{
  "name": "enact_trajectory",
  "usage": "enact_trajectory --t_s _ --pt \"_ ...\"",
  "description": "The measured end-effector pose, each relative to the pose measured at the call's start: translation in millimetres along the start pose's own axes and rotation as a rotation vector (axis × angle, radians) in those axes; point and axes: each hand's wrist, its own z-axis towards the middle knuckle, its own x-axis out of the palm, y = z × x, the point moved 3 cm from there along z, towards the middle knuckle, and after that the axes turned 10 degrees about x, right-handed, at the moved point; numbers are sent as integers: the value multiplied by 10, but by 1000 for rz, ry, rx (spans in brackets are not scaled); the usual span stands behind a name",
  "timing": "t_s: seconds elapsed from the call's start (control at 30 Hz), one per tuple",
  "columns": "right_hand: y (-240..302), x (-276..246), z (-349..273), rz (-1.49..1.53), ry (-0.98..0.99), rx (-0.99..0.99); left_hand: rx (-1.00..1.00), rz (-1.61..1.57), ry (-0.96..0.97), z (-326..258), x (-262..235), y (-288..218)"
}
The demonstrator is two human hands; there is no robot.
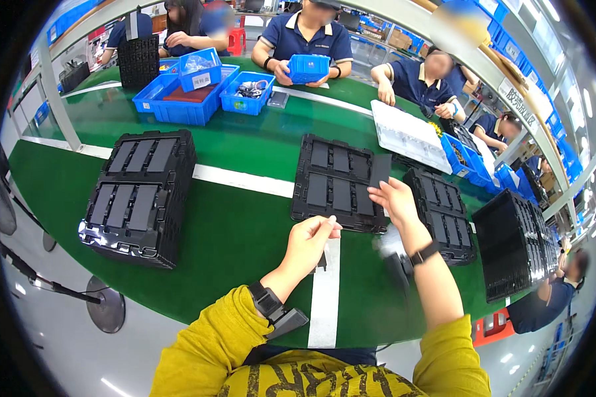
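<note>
1. Your right hand [400,204] seems to have its fingers clamped on a thin, dark-grey rectangular piece [380,169], over the right side of the middle black plastic tray stack [302,169] on the green table [245,245].
2. Your left hand [306,243] has thumb and forefinger together (I cannot tell whether anything small sits between).
3. Most top-tray pockets look filled; your piece seems not yet seated.
</note>
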Motion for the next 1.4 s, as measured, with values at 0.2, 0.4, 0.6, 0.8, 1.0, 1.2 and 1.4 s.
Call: enact_trajectory --t_s 0.2,0.4,0.6,0.8,1.0,1.2,1.4 --pt "-54 30 699 -259 -266 70 89 33 -204 197 -205 114" --pt "-161 -115 888 -500 -370 15 69 -62 -266 250 -205 136" --pt "-72 -143 822 -1018 -474 -254 63 -80 -313 231 -224 118" --pt "-105 277 -165 -752 -46 -386 61 -88 -353 196 -286 149" --pt "-196 678 -1185 -1151 428 -386 84 -98 -345 247 -245 94" --pt "-347 631 -1086 -1232 314 -529 56 -64 -304 240 -269 83" --pt "-273 444 -1174 -974 52 -658 74 100 -105 143 -163 180"
